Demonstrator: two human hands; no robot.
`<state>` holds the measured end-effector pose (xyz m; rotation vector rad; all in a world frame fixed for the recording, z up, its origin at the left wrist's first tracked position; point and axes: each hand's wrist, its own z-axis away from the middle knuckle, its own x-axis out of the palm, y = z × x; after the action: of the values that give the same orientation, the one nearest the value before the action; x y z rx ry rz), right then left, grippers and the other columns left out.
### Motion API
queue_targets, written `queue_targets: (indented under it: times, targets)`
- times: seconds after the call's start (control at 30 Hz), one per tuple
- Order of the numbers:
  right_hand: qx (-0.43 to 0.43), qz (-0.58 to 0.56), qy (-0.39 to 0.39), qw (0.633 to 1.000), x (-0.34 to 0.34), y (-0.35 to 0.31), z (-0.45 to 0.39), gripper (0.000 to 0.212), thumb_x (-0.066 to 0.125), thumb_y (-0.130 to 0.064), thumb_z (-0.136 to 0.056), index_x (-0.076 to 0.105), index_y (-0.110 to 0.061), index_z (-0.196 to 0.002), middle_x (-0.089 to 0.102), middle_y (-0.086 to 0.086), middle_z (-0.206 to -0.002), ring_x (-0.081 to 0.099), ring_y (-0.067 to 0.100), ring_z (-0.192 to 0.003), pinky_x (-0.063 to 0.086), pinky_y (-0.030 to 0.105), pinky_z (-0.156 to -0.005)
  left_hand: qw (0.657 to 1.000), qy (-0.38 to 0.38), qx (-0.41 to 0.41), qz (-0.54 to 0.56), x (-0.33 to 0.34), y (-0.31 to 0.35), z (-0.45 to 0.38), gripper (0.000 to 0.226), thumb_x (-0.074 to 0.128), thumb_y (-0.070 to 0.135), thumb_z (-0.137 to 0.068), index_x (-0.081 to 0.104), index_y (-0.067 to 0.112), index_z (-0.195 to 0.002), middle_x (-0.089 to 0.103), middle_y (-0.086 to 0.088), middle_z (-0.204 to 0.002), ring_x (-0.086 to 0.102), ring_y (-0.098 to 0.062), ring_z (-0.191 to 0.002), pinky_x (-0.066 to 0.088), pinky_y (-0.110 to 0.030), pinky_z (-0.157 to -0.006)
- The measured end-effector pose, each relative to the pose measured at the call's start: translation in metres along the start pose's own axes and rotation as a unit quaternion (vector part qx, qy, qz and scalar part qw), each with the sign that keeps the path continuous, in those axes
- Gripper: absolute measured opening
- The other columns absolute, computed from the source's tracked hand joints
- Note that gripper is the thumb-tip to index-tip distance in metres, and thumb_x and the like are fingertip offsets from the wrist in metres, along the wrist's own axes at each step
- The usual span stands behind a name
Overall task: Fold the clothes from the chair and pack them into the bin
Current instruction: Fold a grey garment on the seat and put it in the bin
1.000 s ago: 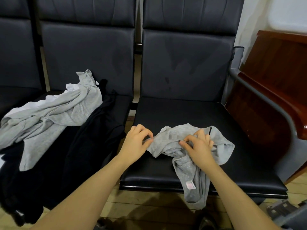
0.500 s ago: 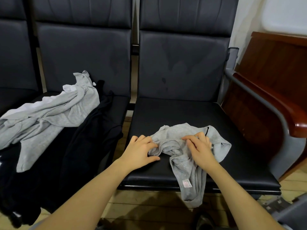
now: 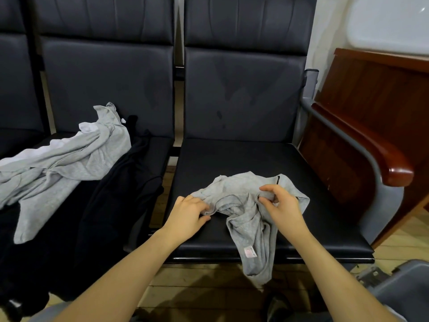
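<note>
A small grey garment [image 3: 241, 205] lies crumpled on the right black chair seat [image 3: 243, 156], one end with a pink label hanging over the front edge. My left hand [image 3: 188, 217] holds the garment's left edge, fingers curled on the fabric. My right hand [image 3: 281, 205] pinches a fold of its right side between thumb and fingers. On the left chair lies a pile: a larger grey garment [image 3: 62, 163] over black clothes [image 3: 97, 217] with some white cloth behind. The grey bin [image 3: 404, 289] shows at the lower right corner.
A wooden armrest [image 3: 380, 156] on a grey frame borders the right chair. A dark wooden panel [image 3: 380, 98] stands behind it. Wooden floor [image 3: 209, 277] lies below the seats. The chair backs [image 3: 241, 89] rise behind.
My right hand lifted from lying flat on the garment and now pinches a fold on its right side. My left hand stayed at the left edge. The view shifted slightly.
</note>
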<state>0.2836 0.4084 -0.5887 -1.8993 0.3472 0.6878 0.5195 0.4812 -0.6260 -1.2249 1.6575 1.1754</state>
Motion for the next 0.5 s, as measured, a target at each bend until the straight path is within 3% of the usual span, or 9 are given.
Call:
queue_targets:
  times: [0.17,0.3,0.43,0.5]
  targets:
    - [-0.025,-0.004,0.005,1.0,-0.003,-0.007,0.002,0.016,0.064,-0.008,-0.088,0.069,-0.011,-0.103,0.064,-0.004,-0.098,0.055,-0.007,-0.088,0.037,-0.002,-0.077,1.0,-0.002,0.001,-0.016,0.003,0.003,0.0,0.021,0.053,0.028,-0.094,0.067,0.019,-0.107,0.062,0.005,-0.11,0.047,-0.016,-0.114,0.022,-0.027,-0.091]
    - [-0.027,0.023,0.007,0.999,-0.009,-0.015,0.004,0.02,0.061,-0.008,-0.09,0.069,-0.01,-0.108,0.062,-0.007,-0.099,0.054,-0.006,-0.085,0.036,-0.004,-0.077,0.997,0.064,0.036,0.012,-0.004,0.005,0.001,0.01,0.064,0.021,-0.088,0.071,0.014,-0.088,0.068,0.0,-0.089,0.06,-0.023,-0.089,0.034,-0.032,-0.08]
    - [-0.034,0.073,0.01,0.997,-0.024,-0.027,0.002,0.014,0.061,-0.011,-0.091,0.069,-0.015,-0.102,0.061,-0.011,-0.092,0.052,-0.004,-0.08,0.038,0.001,-0.078,0.983,0.145,-0.007,0.116,-0.037,0.016,-0.005,0.016,0.063,0.02,-0.09,0.073,0.015,-0.102,0.071,0.0,-0.085,0.063,-0.021,-0.08,0.047,-0.036,-0.078]
    - [-0.088,0.153,0.011,0.984,-0.034,-0.033,0.0,0.013,0.061,-0.016,-0.091,0.07,-0.021,-0.099,0.059,-0.015,-0.086,0.05,0.0,-0.08,0.037,0.014,-0.084,0.969,0.186,-0.023,0.159,-0.058,0.023,-0.007,0.02,0.062,0.018,-0.091,0.071,0.014,-0.108,0.066,0.003,-0.079,0.061,-0.019,-0.079,0.047,-0.037,-0.08]
